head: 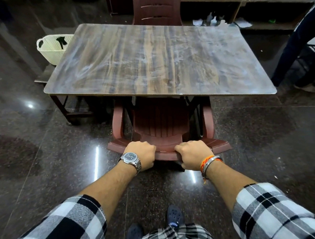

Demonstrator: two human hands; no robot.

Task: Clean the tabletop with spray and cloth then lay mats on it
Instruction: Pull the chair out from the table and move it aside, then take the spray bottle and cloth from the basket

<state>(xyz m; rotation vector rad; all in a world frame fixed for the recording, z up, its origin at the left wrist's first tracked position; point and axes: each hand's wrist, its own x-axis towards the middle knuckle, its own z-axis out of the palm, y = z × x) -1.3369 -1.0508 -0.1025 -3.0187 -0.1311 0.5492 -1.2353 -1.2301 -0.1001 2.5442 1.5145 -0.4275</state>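
Head view, scanning left to right. Far left, a white basket [53, 46] sits on a low stand just beside the counter's far-left corner, with something dark hanging in it; I cannot tell whether that is the cloth. The counter [154, 61] carries nothing: no spray bottle, no cloth, no mats. Its wood-grain top shows pale, hazy streaks, heaviest toward the left and right ends, which I read as either drying wipe marks or grime, and I cannot say which from here. In front, a brown plastic chair [164, 126] is tucked part-way under the near edge. My left hand [142, 154] has its fingers curled closed over the top rail of the chair back, watch on the wrist; my right hand [192, 155] grips the same rail just beside it, fingers wrapped under the edge. A second brown chair [156, 5] stands at the far side. Right of that, some bottles [214, 19] sit on a low shelf; one may be the spray, too small to confirm. Judgement: mats are not yet laid, cleaning status uncertain, and the chair is the thing in hand.
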